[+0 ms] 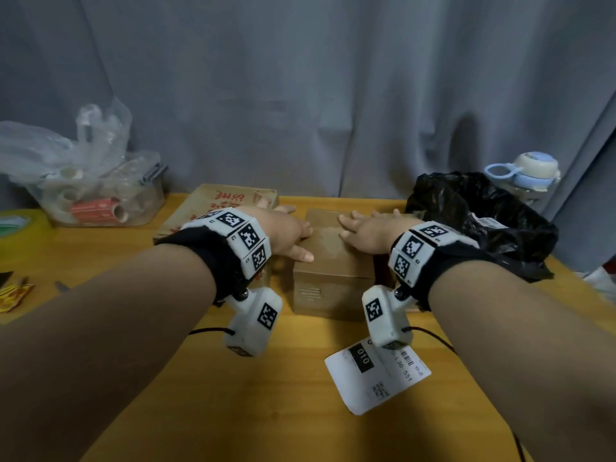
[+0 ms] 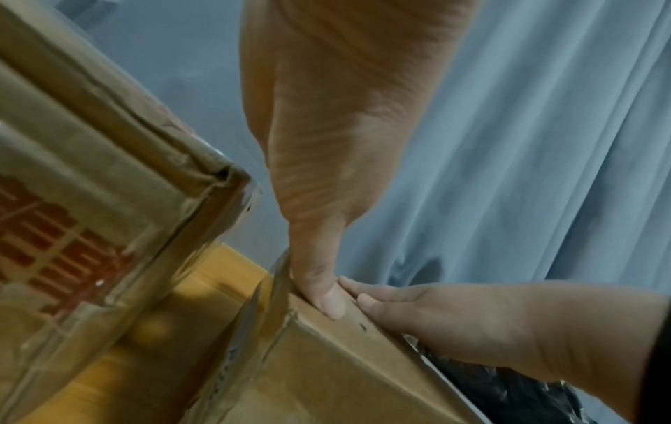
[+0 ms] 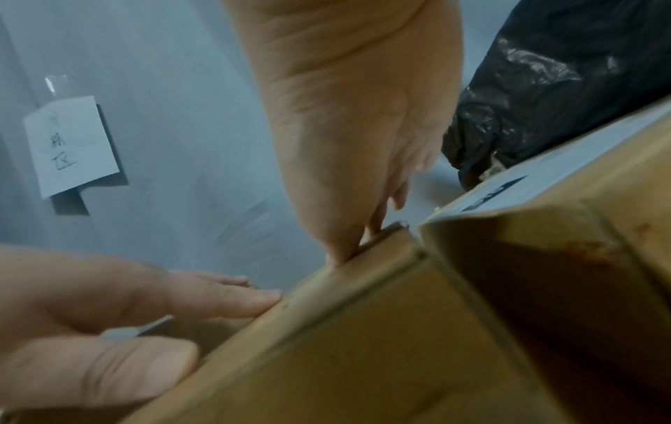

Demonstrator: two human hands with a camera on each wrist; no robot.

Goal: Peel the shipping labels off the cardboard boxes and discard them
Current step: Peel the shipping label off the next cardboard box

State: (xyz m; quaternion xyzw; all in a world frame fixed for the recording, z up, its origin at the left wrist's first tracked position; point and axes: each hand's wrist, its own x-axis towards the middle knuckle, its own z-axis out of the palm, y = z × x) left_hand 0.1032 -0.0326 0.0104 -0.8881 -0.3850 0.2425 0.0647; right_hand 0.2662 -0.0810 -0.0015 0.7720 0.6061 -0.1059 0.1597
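Observation:
A small brown cardboard box (image 1: 333, 285) stands in the middle of the yellow table (image 1: 266, 411). Both hands lie flat on its top with straight fingers: my left hand (image 1: 286, 231) on the left half, my right hand (image 1: 366, 235) on the right half. In the left wrist view the left thumb (image 2: 327, 298) presses the box's top edge (image 2: 345, 373). A loose white shipping label (image 1: 376, 378) lies on the table in front of the box. In the right wrist view a second box bears a white label (image 3: 544, 172) just right of the small box (image 3: 363, 344).
A black rubbish bag (image 1: 483, 215) holding a white label scrap sits at the right rear. A larger box with red writing (image 1: 220, 205) lies behind my left hand. A clear plastic tub of tape rolls (image 1: 100, 201) stands at the back left, a pale blue bottle (image 1: 530, 175) at the back right.

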